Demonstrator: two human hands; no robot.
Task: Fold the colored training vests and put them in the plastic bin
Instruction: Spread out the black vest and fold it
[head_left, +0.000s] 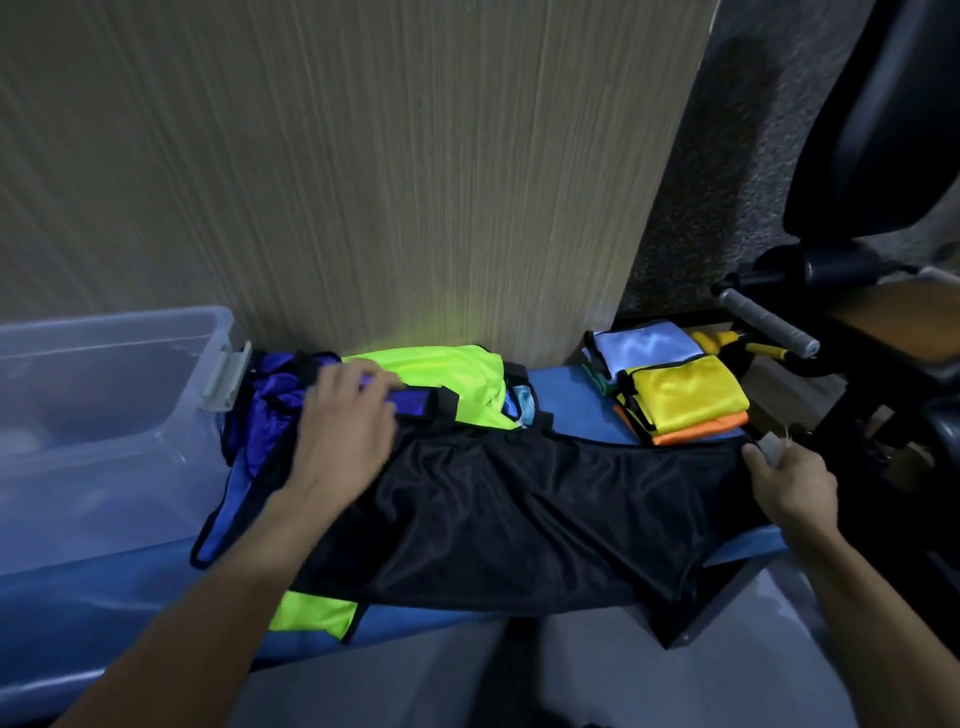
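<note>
- A black mesh training vest (519, 499) is spread across the blue padded worktop (104, 613) at frame centre.
- Its right edge is pinched by the right hand (789, 483).
- The left hand (345, 423), fingers relaxed, is rested on the vest's upper left.
- A clear plastic bin (104, 395) is seen at left.

No readable text anywhere; small white tag (773, 448) at the black vest's (519, 509) edge looks blank, maybe just blurred.
</note>
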